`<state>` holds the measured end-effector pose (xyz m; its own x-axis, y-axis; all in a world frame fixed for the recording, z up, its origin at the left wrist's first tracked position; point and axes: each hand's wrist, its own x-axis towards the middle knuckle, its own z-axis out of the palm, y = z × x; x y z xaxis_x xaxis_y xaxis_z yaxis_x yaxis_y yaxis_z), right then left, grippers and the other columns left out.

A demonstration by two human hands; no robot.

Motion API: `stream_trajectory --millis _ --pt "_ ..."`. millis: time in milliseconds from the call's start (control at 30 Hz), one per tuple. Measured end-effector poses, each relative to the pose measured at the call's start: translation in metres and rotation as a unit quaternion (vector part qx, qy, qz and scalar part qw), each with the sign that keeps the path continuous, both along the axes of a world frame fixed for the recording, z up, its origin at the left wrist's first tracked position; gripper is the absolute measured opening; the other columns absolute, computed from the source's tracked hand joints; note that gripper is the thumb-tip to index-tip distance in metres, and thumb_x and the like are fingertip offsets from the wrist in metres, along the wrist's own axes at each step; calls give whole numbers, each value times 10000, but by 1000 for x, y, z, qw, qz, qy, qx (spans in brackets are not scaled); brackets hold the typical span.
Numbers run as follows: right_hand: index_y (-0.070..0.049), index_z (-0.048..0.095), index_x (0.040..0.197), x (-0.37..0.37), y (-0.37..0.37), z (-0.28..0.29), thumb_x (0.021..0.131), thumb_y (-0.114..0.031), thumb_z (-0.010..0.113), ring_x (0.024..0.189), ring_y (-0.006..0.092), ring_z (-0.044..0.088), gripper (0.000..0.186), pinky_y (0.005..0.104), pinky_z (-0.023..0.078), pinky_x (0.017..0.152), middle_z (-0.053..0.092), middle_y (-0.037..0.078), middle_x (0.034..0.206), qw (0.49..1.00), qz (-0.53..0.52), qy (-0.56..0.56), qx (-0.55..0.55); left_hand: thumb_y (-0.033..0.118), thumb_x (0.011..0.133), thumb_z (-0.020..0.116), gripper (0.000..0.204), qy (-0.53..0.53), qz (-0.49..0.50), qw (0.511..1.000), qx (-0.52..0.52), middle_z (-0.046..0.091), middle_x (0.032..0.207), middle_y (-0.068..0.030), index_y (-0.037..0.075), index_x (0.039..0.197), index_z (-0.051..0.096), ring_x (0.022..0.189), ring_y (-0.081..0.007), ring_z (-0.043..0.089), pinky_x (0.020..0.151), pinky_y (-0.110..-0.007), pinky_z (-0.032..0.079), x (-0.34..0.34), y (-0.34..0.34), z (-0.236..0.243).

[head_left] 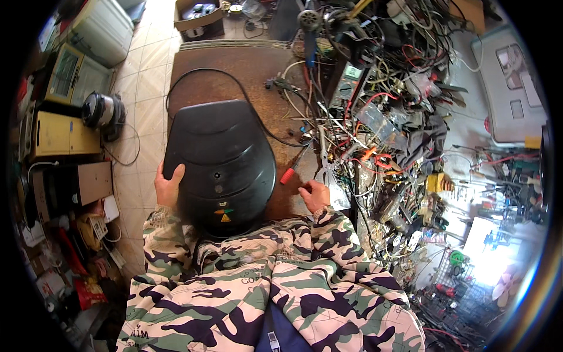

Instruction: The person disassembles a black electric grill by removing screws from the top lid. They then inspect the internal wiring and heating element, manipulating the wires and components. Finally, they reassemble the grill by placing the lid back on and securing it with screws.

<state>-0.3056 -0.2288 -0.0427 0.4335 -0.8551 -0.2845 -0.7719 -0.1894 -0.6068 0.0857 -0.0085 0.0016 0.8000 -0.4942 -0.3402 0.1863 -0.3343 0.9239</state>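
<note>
A large black appliance (226, 149) with a rounded, ribbed shell lies on the brown tabletop, its near end against my jacket. It looks like a closed electric grill, with a small round hole and a coloured warning sticker on its shell. My left hand (168, 186) grips its left edge, thumb on top and fingers partly hidden behind the rim. To its right, my right hand (316, 196) rests by the table's near edge with curled fingers; whatever they may hold is hidden. A red-handled screwdriver (287, 176) lies just left of that hand, and pliers (324, 170) lie beyond it.
A black power cord (240, 88) loops around the appliance's far side. Tangled wires and tools (381, 146) pile up along the right, with a multimeter (350, 82) among them. A cardboard box (199, 26) stands past the table (205, 56); a round appliance (102, 111) sits at the left.
</note>
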Motion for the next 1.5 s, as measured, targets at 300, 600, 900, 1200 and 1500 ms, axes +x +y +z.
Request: stream_trajectory --millis 300,600,900,1200,1500 --pt "-53 726 1015 -4 -12 21 826 -235 758 857 378 712 264 453 562 756 734 184 910 1000 -11 9 -14 280 896 802 576 4 4 1000 -5 685 1197 -104 -23 1332 580 1033 -190 650 929 -328 526 7 14 -20" --pt "-158 554 1317 64 -2 2 854 -323 766 886 391 685 536 498 539 778 715 141 952 983 182 27 8 319 825 875 720 -3 21 1000 10 695 1186 -117 -52 1353 555 1022 -191 660 918 -321 536 5 0 2" --pt "-103 582 1197 31 -3 101 952 -174 541 824 381 673 259 493 554 693 660 205 925 973 141 137 -120 370 786 892 855 39 41 998 -18 661 1269 -157 -59 1412 498 1113 -225 653 969 -340 531 2 3 7" --pt "-48 711 1111 110 48 225 849 -35 746 717 255 663 265 345 525 649 668 134 872 962 184 -164 -115 497 749 883 944 -7 23 999 30 646 1314 -191 -25 1435 500 1183 -261 641 1023 -364 502 5 9 -8" --pt "-65 699 1067 168 64 198 854 -97 767 707 319 665 226 403 540 618 661 114 825 948 262 -138 -116 513 733 890 955 -12 30 999 38 657 1296 -195 -2 1438 503 1172 -269 651 1019 -372 505 3 8 -3"
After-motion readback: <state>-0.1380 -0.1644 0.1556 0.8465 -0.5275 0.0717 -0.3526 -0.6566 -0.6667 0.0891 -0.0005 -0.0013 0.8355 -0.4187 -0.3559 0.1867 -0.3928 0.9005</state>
